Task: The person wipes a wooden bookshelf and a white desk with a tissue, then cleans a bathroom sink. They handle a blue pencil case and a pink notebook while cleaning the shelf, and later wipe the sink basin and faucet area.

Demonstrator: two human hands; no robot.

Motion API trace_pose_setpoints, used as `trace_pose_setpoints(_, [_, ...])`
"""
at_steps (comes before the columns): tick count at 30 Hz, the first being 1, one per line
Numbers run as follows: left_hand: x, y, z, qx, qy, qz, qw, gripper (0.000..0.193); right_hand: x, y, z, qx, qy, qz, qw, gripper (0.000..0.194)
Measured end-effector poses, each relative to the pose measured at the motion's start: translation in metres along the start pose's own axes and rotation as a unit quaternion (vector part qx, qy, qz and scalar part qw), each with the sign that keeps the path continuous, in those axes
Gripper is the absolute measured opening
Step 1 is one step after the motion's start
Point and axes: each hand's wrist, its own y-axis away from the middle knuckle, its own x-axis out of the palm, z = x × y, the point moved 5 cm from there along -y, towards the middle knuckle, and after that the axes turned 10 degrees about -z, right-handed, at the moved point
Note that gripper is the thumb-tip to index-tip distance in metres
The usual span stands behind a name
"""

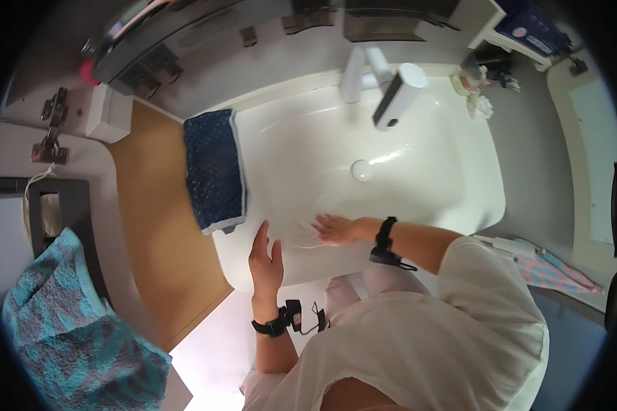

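A white washbasin (308, 154) spreads before me, with a round drain plug (362, 170) in its floor. My right hand (338, 229) reaches over the basin's front part, palm down. Beside and partly under its fingers lies a thin whitish sheet (308, 237), perhaps a tissue or wipe; whether the fingers grip it is not clear. My left hand (265, 262) is raised at the basin's front left rim, fingers extended, thumb apart, with nothing in it. A dark blue speckled cloth with a pale border (213, 169) is draped on the basin's left side.
A white faucet (398, 95) rises at the basin's back. Small items, including a crumpled white piece (481, 107), sit at the back right corner. A turquoise and grey towel (82, 334) hangs at left by the wooden counter (159, 205). A pink and blue cloth (555, 269) is at right.
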Motion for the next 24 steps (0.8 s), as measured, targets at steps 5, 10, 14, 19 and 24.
trace_pose_setpoints(5, [0.037, -0.016, -0.021, 0.043, -0.028, 0.073, 0.996, 0.039, -0.049, 0.15, -0.135, 0.263, 0.1, 0.028, 0.959, 0.059])
trace_pose_setpoints(10, [0.05, -0.006, -0.009, -0.014, -0.04, 0.105, 0.994, 0.036, -0.138, 0.222, -0.212, 0.216, 0.378, -0.133, 0.89, 0.06])
trace_pose_setpoints(14, [0.071, -0.002, -0.009, -0.027, -0.065, 0.148, 0.986, 0.036, -0.213, 0.161, -0.247, 0.054, 0.489, -0.211, 0.844, 0.06])
trace_pose_setpoints(19, [0.113, -0.025, -0.044, -0.006, -0.06, 0.159, 0.985, 0.037, -0.254, 0.113, -0.256, -0.135, 0.522, -0.187, 0.821, 0.058])
trace_pose_setpoints(24, [0.157, -0.042, -0.085, 0.024, -0.024, 0.223, 0.974, 0.037, -0.256, 0.152, -0.248, 0.001, 0.501, -0.353, 0.79, 0.06])
